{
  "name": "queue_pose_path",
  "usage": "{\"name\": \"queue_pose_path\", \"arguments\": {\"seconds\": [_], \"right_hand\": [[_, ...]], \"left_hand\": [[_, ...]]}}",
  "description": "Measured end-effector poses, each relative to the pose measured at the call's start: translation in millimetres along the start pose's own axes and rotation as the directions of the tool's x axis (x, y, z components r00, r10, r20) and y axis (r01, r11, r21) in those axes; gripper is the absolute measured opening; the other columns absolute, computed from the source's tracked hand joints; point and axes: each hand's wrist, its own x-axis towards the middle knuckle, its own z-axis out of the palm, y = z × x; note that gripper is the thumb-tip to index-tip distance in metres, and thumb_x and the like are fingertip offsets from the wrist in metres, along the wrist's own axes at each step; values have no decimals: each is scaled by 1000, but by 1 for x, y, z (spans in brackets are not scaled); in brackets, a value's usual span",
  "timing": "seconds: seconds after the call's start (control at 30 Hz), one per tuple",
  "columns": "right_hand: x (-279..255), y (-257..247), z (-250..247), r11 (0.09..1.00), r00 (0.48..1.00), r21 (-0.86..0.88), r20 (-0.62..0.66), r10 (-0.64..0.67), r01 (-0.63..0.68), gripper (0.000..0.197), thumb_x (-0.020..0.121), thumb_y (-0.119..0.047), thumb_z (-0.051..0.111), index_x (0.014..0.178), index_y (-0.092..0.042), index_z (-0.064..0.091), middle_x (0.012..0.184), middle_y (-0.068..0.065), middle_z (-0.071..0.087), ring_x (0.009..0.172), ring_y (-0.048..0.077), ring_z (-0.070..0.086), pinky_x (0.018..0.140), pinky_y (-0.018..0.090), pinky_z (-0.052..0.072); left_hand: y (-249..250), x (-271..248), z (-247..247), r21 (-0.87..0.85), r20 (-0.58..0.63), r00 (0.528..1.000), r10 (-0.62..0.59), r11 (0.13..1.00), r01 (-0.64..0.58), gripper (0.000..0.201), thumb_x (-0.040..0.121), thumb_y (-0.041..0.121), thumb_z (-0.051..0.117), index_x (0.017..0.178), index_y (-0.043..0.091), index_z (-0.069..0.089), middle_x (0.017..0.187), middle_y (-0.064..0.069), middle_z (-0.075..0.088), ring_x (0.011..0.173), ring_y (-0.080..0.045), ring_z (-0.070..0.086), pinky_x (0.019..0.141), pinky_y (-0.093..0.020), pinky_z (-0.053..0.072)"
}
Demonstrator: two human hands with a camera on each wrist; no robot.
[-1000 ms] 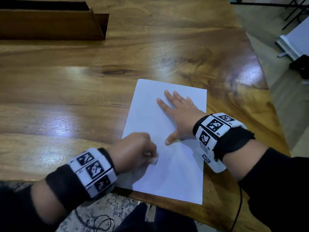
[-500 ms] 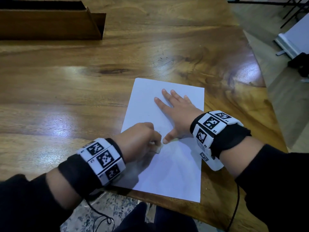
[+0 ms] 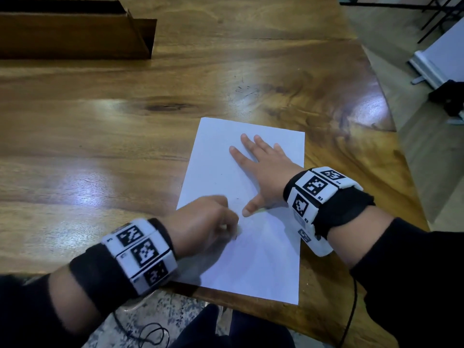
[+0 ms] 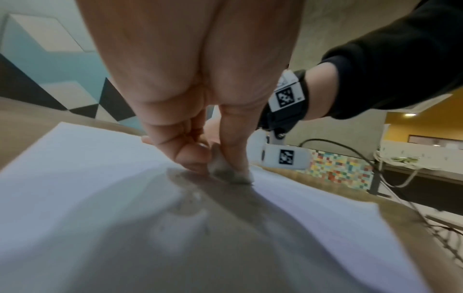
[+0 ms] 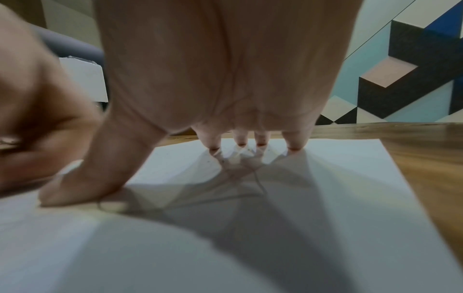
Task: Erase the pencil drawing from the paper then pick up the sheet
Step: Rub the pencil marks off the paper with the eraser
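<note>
A white sheet of paper (image 3: pixel 253 259) lies on the wooden table (image 3: pixel 100 136) near its front edge. My right hand (image 3: pixel 263 167) lies flat on the sheet's upper half, fingers (image 5: pixel 293 140) spread and pressing down, thumb out to the left. My left hand (image 3: pixel 208 224) pinches a small, dirty white eraser (image 4: pixel 225 168) between thumb and fingers and holds its tip against the paper by the left edge. Faint pencil lines (image 5: pixel 258 182) show on the paper under my right palm. A few dark specks lie on the sheet (image 4: pixel 75 178).
A brown open cardboard box (image 3: pixel 75 33) stands at the far left of the table. The table's right edge (image 3: pixel 401 151) runs diagonally, with floor and a white stand (image 3: pixel 437 61) beyond. A black cable (image 3: pixel 150 332) hangs below the front edge.
My left hand with the eraser went up and right toward the right thumb, then came back down and left over the paper. The right hand stays pressed on the sheet.
</note>
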Motion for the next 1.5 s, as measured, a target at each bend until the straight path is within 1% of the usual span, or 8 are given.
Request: {"name": "queue_pose_path", "arguments": {"seconds": [0.2,0.3,0.43,0.67,0.87,1.07,1.27,1.5], "right_hand": [[-9,-3,0,998,998,32,-19,63,-62,127,68,-65,70,149,-24,-18,154,7,-30,144,25,-22,119,44,-3],[-27,-5,4,984,989,97,-19,149,-147,121,74,-61,67,150,-15,-15,157,13,-23,147,25,-12,118,35,4],[-50,1,19,981,987,120,72,145,-153,133,68,-64,70,146,-12,-24,151,11,-35,143,24,-26,118,35,-3],[-43,1,19,990,992,90,82,100,-108,138,65,-63,73,145,-11,-27,148,13,-41,140,26,-31,119,41,-5],[-40,-1,20,992,988,18,90,123,-125,140,64,-66,72,145,-7,-27,149,18,-36,141,32,-28,119,45,-2],[-40,-1,20,991,988,19,84,127,-129,140,64,-65,72,145,-7,-27,149,19,-36,141,32,-28,119,45,-2],[-40,-3,20,991,989,21,72,130,-131,140,64,-64,74,146,-8,-25,150,19,-35,142,32,-26,120,44,-1],[-41,-5,16,990,988,24,78,134,-137,141,63,-61,76,146,-7,-23,151,20,-33,143,33,-24,120,46,3]], "left_hand": [[-6,-17,7,-108,34,999,-1,994,5,13,78,9,59,83,18,68,77,18,45,78,-6,54,64,3,30],[-9,-16,6,-125,50,999,-3,992,9,10,78,14,62,86,18,66,79,21,42,79,-5,52,66,1,31],[-10,-19,4,-168,25,1000,-17,986,21,8,77,18,64,85,21,64,84,13,50,83,-7,57,73,-16,43],[0,8,-19,-58,-75,995,-59,997,55,13,76,20,67,88,17,68,84,-3,63,78,-16,57,57,-16,33],[0,47,-25,17,-227,969,-93,995,99,10,80,22,62,85,13,65,81,-1,49,76,-21,48,64,-22,29],[3,-5,1,-57,30,998,47,997,-45,11,76,23,65,70,15,69,77,-4,59,69,-17,58,64,-18,38],[-7,38,-26,-31,-233,962,-141,990,138,12,78,23,66,82,12,68,79,-5,55,76,-26,58,71,-31,48],[-3,4,-13,-48,-52,996,-66,997,64,7,74,19,70,76,12,71,77,-7,62,74,-22,59,66,-20,40]]}}
